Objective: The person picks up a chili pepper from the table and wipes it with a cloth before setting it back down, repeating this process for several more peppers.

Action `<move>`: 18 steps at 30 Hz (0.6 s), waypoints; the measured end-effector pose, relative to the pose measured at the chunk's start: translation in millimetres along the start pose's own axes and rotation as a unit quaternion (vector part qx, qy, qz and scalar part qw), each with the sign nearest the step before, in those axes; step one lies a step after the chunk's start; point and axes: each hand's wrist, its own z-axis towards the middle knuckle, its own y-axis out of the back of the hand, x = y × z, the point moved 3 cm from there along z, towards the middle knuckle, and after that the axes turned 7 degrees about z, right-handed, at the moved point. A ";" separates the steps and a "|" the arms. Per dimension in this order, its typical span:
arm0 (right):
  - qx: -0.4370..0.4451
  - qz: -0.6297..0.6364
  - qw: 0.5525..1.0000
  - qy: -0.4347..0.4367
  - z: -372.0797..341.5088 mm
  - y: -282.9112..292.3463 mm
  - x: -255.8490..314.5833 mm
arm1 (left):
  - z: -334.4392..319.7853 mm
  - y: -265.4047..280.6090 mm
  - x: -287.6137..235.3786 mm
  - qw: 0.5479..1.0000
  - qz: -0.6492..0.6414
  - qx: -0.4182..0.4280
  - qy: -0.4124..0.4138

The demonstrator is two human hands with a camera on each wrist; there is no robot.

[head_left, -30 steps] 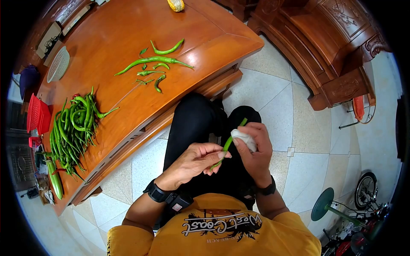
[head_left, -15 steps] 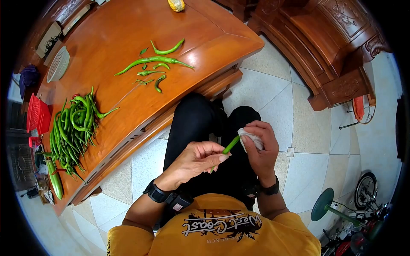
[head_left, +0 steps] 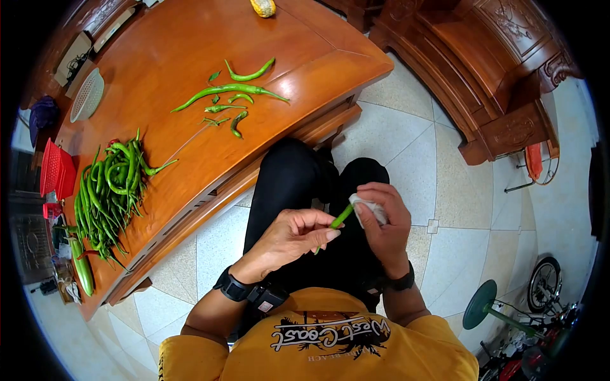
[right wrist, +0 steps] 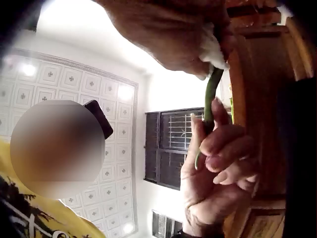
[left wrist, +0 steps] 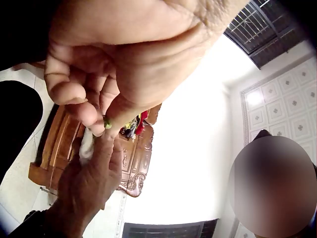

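Above the lap, the left hand (head_left: 289,238) pinches a green chili pepper (head_left: 342,217) between thumb and fingers. The right hand (head_left: 387,225) grips a white cloth (head_left: 370,211), wrapped against the pepper's far end, which it hides. From the right wrist view, the pepper (right wrist: 211,94) runs between the cloth (right wrist: 212,52) in the right hand (right wrist: 163,37) and the fingers of the left hand (right wrist: 218,168). Only a small green bit of pepper (left wrist: 107,124) shows in the left wrist view, at the left hand's (left wrist: 124,59) fingertips; the right hand (left wrist: 91,183) is close beside it.
On the wooden table (head_left: 210,152) lie a heap of green peppers (head_left: 105,197), several separate peppers (head_left: 229,92) and a yellow gourd-like item (head_left: 263,7). A white basket (head_left: 88,95) and red baskets (head_left: 57,170) stand left. A carved wooden bench (head_left: 464,76) is at upper right.
The right hand with the cloth first moved outward along the pepper, to the right, then slightly back toward the left hand. The left hand has stayed nearly still, holding the pepper.
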 end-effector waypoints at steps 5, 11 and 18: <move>0.005 0.008 1.000 -0.018 -0.3 -0.9 2.2 | 0.2 0.0 -1.7 1.000 -0.018 -0.010 -0.007; 0.060 0.068 0.996 -0.003 -7.0 -16.8 12.1 | 0.9 1.4 1.1 1.000 -0.013 -0.015 -0.012; 0.005 0.011 1.000 -0.012 1.8 -1.5 -3.1 | -1.1 0.5 -2.0 1.000 -0.015 -0.003 0.008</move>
